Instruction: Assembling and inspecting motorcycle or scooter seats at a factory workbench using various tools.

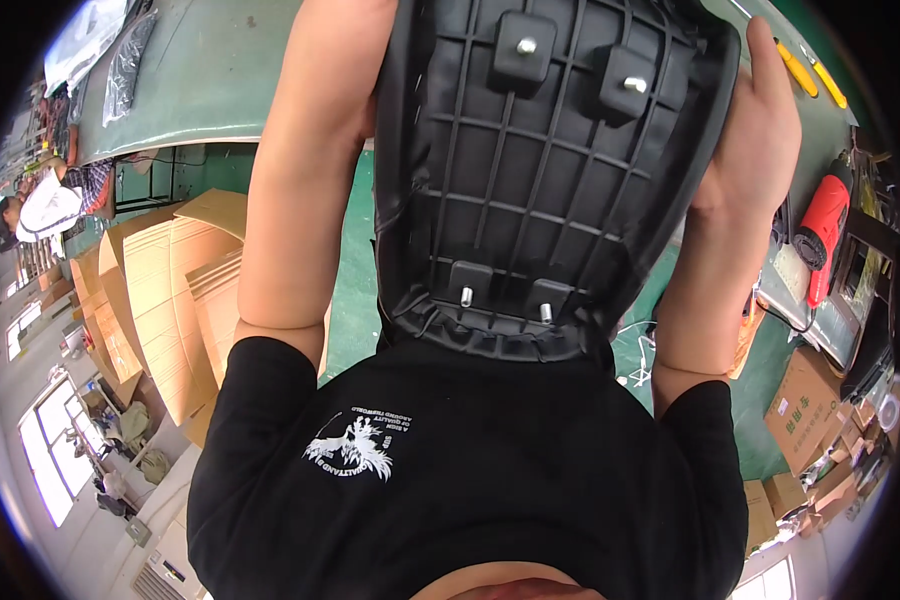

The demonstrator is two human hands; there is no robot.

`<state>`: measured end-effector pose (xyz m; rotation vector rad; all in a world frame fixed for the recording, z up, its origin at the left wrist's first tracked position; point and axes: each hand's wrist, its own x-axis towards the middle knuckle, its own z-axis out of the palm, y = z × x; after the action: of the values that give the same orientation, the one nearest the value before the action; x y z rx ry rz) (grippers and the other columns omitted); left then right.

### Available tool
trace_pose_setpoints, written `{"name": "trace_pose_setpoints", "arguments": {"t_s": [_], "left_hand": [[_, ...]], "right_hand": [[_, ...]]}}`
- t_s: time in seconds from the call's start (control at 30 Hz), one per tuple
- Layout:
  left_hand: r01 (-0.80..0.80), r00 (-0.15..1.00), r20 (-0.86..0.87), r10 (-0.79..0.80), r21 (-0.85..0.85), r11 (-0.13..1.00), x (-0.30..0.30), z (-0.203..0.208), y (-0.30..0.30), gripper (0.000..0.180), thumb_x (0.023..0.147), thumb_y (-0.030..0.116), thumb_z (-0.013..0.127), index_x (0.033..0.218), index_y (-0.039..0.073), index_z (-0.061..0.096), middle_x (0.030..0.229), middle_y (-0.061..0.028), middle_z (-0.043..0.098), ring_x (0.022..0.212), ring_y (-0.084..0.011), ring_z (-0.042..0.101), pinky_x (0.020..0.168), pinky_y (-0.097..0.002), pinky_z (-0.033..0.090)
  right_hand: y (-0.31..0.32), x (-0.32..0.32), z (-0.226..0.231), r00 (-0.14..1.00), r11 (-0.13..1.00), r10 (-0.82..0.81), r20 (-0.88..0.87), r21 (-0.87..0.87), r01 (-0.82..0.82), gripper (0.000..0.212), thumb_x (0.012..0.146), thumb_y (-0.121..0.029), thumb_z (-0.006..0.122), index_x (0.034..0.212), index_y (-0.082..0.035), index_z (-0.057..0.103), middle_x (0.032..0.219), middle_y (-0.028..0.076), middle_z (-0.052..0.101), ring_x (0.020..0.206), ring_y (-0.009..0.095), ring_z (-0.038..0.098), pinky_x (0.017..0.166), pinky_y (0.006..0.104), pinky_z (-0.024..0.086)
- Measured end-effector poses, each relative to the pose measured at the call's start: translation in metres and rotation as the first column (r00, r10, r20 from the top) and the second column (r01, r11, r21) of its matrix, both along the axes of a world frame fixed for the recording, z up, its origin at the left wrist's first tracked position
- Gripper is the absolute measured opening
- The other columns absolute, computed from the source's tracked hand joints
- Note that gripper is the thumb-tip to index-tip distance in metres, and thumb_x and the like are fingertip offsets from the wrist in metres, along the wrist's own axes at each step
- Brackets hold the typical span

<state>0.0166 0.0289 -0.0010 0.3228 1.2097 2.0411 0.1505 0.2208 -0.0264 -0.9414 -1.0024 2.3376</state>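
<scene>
A black plastic seat base [540, 180] with a ribbed grid underside and several metal studs is propped against my belly, its far end resting toward the green table [200, 90]. My right hand [760, 130] grips its right edge, fingers along the rim. My left hand is hidden behind the seat's left side; only the forearm [300, 180] shows. A black cover wraps the seat's edges.
A red heat gun [822, 235] lies at the right, with yellow-handled tools [810, 75] beyond it. Flat cardboard sheets [160, 290] stack on the left floor. Cardboard boxes [805, 410] sit at the lower right. Plastic bags [110, 50] lie on the table's far left.
</scene>
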Motion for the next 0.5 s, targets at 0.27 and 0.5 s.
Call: {"name": "trace_pose_setpoints", "arguments": {"t_s": [0.27, 0.5], "left_hand": [[0.202, 0.978, 0.014, -0.208, 0.174, 0.964, -0.028, -0.010, 0.010, 0.036, 0.110, 0.026, 0.048, 0.113, -0.004, 0.068, 0.101, -0.0133, 0.075, 0.082, -0.0200, 0.074, 0.076, -0.0312, 0.062], [0.252, 0.960, 0.089, -0.264, 0.127, 0.959, -0.055, -0.018, 0.034, 0.035, 0.107, 0.028, 0.050, 0.107, 0.000, 0.069, 0.086, -0.0134, 0.076, 0.069, -0.0237, 0.073, 0.068, -0.0363, 0.063]], "right_hand": [[0.002, -0.018, 0.007, 0.871, 0.974, 0.221, -0.439, 0.060, -0.217, 0.043, 0.110, -0.030, 0.042, 0.121, 0.006, 0.063, 0.107, 0.021, 0.073, 0.084, 0.026, 0.075, 0.073, 0.0339, 0.066], [0.022, -0.017, 0.013, 0.965, 0.966, 0.190, -0.184, 0.213, -0.149, 0.043, 0.109, -0.033, 0.047, 0.113, 0.006, 0.067, 0.096, 0.019, 0.075, 0.078, 0.025, 0.075, 0.068, 0.0311, 0.064]]}}
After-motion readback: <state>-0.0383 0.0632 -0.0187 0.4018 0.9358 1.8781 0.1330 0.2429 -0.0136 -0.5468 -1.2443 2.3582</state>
